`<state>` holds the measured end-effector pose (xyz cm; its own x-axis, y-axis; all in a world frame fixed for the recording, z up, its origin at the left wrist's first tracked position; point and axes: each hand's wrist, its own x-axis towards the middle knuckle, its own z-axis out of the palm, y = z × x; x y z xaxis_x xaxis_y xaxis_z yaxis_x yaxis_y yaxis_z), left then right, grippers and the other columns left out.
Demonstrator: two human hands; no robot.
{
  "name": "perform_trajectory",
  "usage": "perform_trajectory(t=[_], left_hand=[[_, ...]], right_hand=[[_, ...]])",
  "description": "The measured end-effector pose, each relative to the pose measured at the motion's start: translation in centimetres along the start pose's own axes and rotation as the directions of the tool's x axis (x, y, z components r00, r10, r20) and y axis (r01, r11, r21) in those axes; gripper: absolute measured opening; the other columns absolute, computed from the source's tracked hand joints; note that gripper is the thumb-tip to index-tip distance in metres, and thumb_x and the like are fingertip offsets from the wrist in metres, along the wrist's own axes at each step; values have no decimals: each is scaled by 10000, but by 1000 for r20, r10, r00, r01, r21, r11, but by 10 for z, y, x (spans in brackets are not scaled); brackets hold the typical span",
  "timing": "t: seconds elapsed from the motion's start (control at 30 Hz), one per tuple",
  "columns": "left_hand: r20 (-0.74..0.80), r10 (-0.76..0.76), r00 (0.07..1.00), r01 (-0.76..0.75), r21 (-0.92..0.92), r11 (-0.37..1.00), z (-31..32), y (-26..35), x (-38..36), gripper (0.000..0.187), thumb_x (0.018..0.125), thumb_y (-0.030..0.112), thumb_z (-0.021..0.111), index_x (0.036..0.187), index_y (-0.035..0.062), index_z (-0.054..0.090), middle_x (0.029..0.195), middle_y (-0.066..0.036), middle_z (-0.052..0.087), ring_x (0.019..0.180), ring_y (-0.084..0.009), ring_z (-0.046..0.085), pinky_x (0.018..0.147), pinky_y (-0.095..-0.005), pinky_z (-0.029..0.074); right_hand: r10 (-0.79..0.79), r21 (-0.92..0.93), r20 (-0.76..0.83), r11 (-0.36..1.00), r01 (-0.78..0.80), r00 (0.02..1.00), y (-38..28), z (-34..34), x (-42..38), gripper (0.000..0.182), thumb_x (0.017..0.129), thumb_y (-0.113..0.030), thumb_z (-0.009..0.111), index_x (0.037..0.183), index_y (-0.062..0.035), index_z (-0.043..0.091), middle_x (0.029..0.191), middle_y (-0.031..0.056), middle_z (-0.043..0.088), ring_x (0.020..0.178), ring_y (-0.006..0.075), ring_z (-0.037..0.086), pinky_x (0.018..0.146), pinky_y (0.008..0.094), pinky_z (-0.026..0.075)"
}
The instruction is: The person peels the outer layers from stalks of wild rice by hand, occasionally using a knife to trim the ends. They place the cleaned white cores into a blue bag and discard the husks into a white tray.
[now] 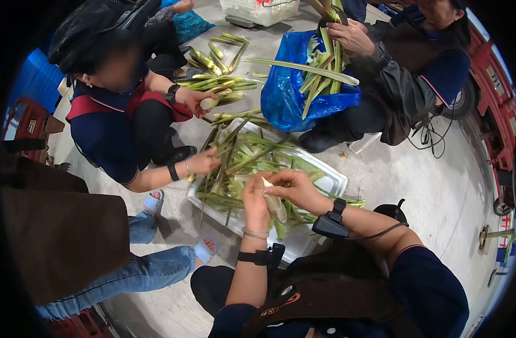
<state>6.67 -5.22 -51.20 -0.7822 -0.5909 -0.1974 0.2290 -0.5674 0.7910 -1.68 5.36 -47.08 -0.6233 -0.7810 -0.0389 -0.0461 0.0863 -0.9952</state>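
Observation:
A pale, partly peeled water bamboo shoot (277,209) is between my two hands, over a white tray (336,176) on the floor. My left hand (256,203) is wrapped around its side, part of the shoot hidden by the fingers. My right hand (296,189) pinches at its upper end with thumb and fingers. Green leaf husks (248,158) fill much of the tray below my hands.
Unpeeled shoots (216,84) lie in piles on the floor beyond the tray. A co-worker at left holds a pale shoot (209,103). Another at right handles long leaves over a blue bag (280,104). A person in sandals (204,250) stands at left.

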Motion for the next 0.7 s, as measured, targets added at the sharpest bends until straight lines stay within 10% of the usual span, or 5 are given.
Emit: perform_trajectory(t=[0.33, 0.63, 0.7], left_hand=[[-19, -44, 999, 45, 35, 998, -6, 1, 2, 322, 924, 329, 580, 983, 15, 626, 956, -45, 620, 874, -118, 573, 767, -247, 467], [-45, -270, 962, 256, -202, 945, -16, 8, 6, 381, 931, 425, 534, 928, 48, 589, 864, -22, 571, 768, -129, 545, 673, -266, 470], [-127, -292, 948, 228, -369, 901, -24, 22, 13, 479, 916, 535, 483, 950, 62, 552, 810, -23, 530, 709, -141, 505, 627, -272, 468]], right_hand=[[-56, -179, -117, 983, 35, 992, -8, 4, -9, 178, 780, -98, 727, 906, -7, 640, 837, 97, 591, 740, 203, 581, 660, 317, 469], [-243, -307, 206, 904, 298, 948, -10, -14, 4, 177, 794, -90, 722, 810, -24, 559, 765, 36, 567, 667, 135, 543, 617, 303, 444], [124, -84, 455, 992, -96, 882, -17, -20, 3, 172, 813, -101, 710, 787, -26, 557, 776, 0, 592, 676, 86, 520, 623, 291, 435]])
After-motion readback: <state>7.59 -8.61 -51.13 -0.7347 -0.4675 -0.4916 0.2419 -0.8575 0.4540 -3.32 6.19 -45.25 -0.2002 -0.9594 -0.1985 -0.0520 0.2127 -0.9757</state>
